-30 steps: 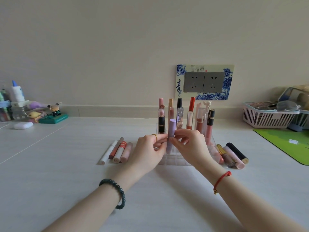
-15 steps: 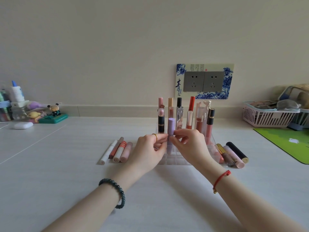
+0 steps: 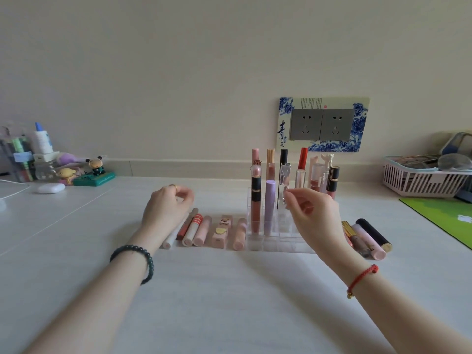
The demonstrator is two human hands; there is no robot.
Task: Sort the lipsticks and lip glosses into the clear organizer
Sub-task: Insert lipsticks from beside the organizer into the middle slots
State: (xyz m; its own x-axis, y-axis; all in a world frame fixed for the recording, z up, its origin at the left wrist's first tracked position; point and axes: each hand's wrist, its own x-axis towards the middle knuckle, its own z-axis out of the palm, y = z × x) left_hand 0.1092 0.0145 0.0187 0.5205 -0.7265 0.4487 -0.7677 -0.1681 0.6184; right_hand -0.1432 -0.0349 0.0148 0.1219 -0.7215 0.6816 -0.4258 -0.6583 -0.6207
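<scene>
Both hands have let go of the purple tube [image 3: 270,208] they pinched half a second ago. The left moved off to the left, the right drew back to the right.

Nearest on the white table [image 3: 229,302]: two forearms, a dark bead bracelet [image 3: 143,261] on the left wrist and a red cord bracelet [image 3: 360,279] on the right.

Left hand [image 3: 166,208]: fingers loosely curled, thumb near the forefinger, nothing held. It hovers over the far ends of the left row of tubes [image 3: 194,229], which lie flat.

Right hand [image 3: 311,213]: fingers loosely curled, nothing held. Its fingertips are close to a clear-capped tube [image 3: 284,180]; contact cannot be told.

A pink square lipstick [image 3: 222,231] and a pink tube [image 3: 240,233] lie just left of the clear organizer [image 3: 281,244]. To its right lie three more, among them a black tube [image 3: 374,235].

The purple tube stands upright in the organizer's front part, just beside a black-capped gloss [image 3: 255,205]. More tubes stand behind them.

Farther back: a white case [image 3: 49,188] and figurines [image 3: 94,172] on the left, a green mat [image 3: 444,218] and a basket [image 3: 421,182] on the right, and a socket plate [image 3: 321,123] on the wall.
</scene>
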